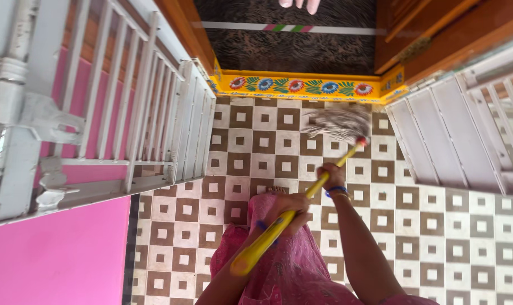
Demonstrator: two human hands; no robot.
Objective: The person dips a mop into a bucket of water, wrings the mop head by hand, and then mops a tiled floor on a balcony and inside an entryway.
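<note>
- right hand [331, 176] fingers curled tight round the yellow mop handle [293, 212], gripping it low on the shaft, near the mop head
- blue bangle on that wrist, forearm running straight down to the bottom edge of the view, elbow out of view
- left hand [284, 208] fingers wrapped shut round the same handle higher up, nearer its free end; knuckles face the camera
- left forearm comes in from bottom left, bent in close to the body
- handle runs on a slant, its butt end low left, its red collar up right
- grey stringy mop head [338, 123] lies spread on the brown and white checked tile floor [437, 226], blurred, just before the yellow flower-painted threshold [301, 86]
- pink garment [290, 265] hangs under both hands
- white barred gate [132, 113] folded back at left, white slatted gate leaf [442, 141] at right
- pink wall [53, 260] lower left
</note>
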